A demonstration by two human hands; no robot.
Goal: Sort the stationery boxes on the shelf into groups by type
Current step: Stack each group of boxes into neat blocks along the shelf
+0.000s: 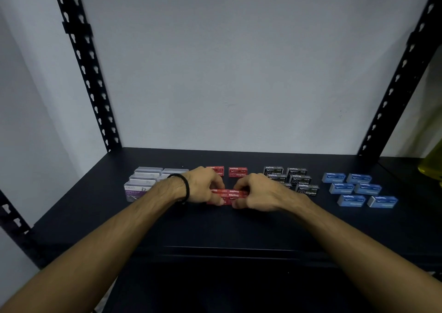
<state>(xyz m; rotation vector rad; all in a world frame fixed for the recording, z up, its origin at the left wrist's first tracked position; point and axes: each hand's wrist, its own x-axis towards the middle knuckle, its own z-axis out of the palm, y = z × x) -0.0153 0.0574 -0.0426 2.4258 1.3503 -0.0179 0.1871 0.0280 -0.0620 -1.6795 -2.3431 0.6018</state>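
Fingers [216, 185] of both my hands curled onto the red staple boxes [229, 195] — left hand [203, 188] gripping the nine o'clock end, right hand [260, 193] the three o'clock end. Their long axis ran nine-to-three, mid-shelf [215, 231], both hands equally near.

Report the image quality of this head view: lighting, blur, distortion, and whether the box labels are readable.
Head view: dim, even light, with the black shelf very dark and no glare; the wide lens bows the shelf uprights outward; the edges look soft. "Staples" reads on the red staple boxes and black staple boxes, "Paper Clip" on the front paper clip box; the blue boxes' print is too blurred to read.
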